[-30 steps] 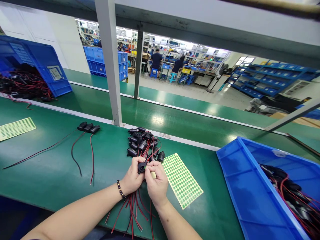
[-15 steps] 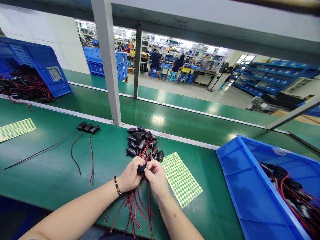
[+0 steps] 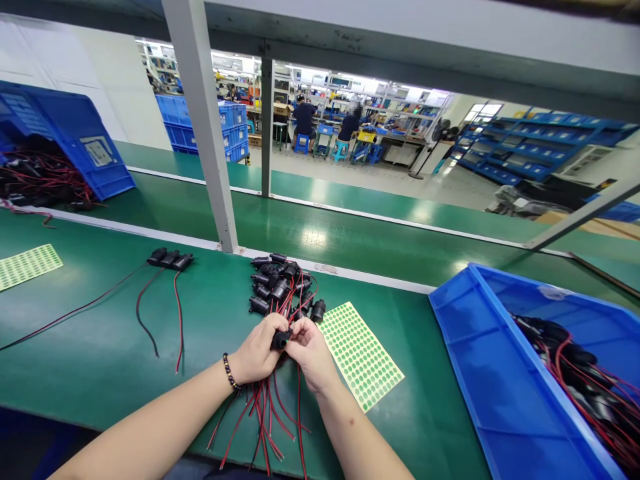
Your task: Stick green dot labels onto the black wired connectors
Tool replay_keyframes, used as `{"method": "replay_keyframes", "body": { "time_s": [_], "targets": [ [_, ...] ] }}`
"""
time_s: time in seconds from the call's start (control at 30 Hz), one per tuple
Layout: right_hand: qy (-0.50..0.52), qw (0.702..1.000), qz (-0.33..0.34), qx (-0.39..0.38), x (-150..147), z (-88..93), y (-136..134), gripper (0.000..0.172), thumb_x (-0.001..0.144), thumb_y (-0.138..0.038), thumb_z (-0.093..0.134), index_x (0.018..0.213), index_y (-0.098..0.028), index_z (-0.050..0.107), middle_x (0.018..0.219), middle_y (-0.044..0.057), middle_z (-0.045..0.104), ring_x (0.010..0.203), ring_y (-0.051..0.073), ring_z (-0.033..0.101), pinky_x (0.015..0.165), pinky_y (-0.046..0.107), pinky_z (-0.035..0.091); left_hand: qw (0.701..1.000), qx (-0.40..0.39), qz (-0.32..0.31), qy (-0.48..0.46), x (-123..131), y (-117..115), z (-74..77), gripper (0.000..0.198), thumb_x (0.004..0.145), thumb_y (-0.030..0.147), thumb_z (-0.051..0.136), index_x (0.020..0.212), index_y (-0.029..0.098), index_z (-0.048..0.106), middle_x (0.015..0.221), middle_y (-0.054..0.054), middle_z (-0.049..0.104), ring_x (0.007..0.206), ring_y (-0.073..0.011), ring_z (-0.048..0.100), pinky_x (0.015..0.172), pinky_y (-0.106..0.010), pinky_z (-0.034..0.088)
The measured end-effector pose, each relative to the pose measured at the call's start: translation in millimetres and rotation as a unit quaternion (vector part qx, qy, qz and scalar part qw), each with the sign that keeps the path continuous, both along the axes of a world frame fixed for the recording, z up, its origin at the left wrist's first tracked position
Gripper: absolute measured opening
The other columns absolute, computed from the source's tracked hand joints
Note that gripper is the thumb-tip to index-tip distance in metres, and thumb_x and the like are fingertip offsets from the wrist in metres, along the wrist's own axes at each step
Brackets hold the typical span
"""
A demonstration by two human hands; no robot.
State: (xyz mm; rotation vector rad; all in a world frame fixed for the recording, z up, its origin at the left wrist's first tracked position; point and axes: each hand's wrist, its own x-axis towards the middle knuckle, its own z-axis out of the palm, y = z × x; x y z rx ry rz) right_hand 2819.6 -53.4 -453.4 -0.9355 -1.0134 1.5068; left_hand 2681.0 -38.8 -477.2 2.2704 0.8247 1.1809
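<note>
My left hand (image 3: 260, 348) is closed around a black plastic socket-like part (image 3: 280, 340), its round open end facing me. At that part's right side, the thumb and fingertips of my right hand (image 3: 311, 352) are pinched together; what they hold, if anything, is too small to make out. Just beyond my hands lies a pile of similar black parts (image 3: 279, 288). Red and black wires (image 3: 265, 420) run under my hands toward the table's front edge. Right of my right hand lies a pale sheet of green dot stickers (image 3: 361, 353).
Three black wired parts (image 3: 171, 259) lie at left on the green table (image 3: 215, 293), beside another sticker sheet (image 3: 31, 265). Blue bins with wired parts stand at right (image 3: 463, 347) and far left (image 3: 95, 150). A metal post (image 3: 203, 127) rises behind. People (image 3: 304, 119) sit in the background.
The view has shifted slightly. My left hand still holds the black part, turned a little so its round end shows more; my right fingertips stay against its side.
</note>
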Motion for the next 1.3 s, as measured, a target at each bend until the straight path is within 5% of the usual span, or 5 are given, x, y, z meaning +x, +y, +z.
{"method": "replay_keyframes", "body": {
  "time_s": [0.2, 0.47, 0.87, 1.1, 1.3],
  "targets": [
    [0.025, 0.998, 0.045, -0.037, 3.9, 2.0, 0.3, 0.029, 0.048, -0.005, 0.061, 0.061, -0.018, 0.039, 0.055, -0.009, 0.041, 0.052, 0.005, 0.035, 0.049, 0.017, 0.025, 0.997, 0.002, -0.056, 0.057, -7.2, -1.0, 9.5, 0.033, 0.066, 0.004, 0.040, 0.095, 0.019, 0.038, 0.090, -0.006, 0.048, 0.082, -0.0179, 0.046, 0.074, -0.034, 0.041],
    [0.053, 0.993, 0.099, -0.021, 11.8, 6.0, 3.8, 0.032, 0.056, -0.024, 0.074, 0.071, -0.018, 0.047, 0.064, -0.005, 0.048, 0.057, 0.008, 0.044, 0.055, 0.021, 0.036, 0.990, -0.111, -0.072, -0.043, -6.1, -2.1, 18.1, 0.022, 0.076, 0.012, 0.044, 0.095, 0.020, 0.034, 0.091, -0.006, 0.044, 0.083, -0.0160, 0.046, 0.076, -0.032, 0.042],
    [0.037, 0.997, 0.072, 0.016, 1.3, -8.3, 7.5, 0.026, 0.067, -0.026, 0.069, 0.073, -0.020, 0.045, 0.067, -0.004, 0.047, 0.059, 0.009, 0.043, 0.054, 0.022, 0.034, 0.994, -0.108, -0.021, -0.010, -8.4, 0.2, 26.8, 0.032, 0.067, 0.010, 0.047, 0.096, 0.020, 0.036, 0.089, -0.003, 0.047, 0.076, -0.0151, 0.047, 0.071, -0.029, 0.043],
    [-0.024, 0.997, -0.048, 0.056, 6.8, 2.9, 8.3, 0.022, 0.070, -0.033, 0.067, 0.075, -0.021, 0.048, 0.072, -0.002, 0.048, 0.055, 0.009, 0.041, 0.051, 0.023, 0.036, 0.972, -0.083, 0.201, 0.094, -52.5, 19.9, 51.7, 0.035, 0.071, 0.015, 0.053, 0.105, 0.022, 0.048, 0.100, -0.004, 0.050, 0.091, -0.0181, 0.051, 0.083, -0.031, 0.042],
    [-0.061, 0.995, -0.051, 0.063, 8.1, 2.8, 7.4, 0.023, 0.071, -0.037, 0.065, 0.071, -0.020, 0.050, 0.067, -0.001, 0.048, 0.055, 0.011, 0.041, 0.051, 0.024, 0.036, 0.857, -0.070, 0.441, 0.257, -132.0, 82.8, 41.6, 0.030, 0.073, 0.021, 0.051, 0.102, 0.014, 0.055, 0.097, -0.010, 0.058, 0.095, -0.0238, 0.053, 0.087, -0.035, 0.040]
  ]
}}
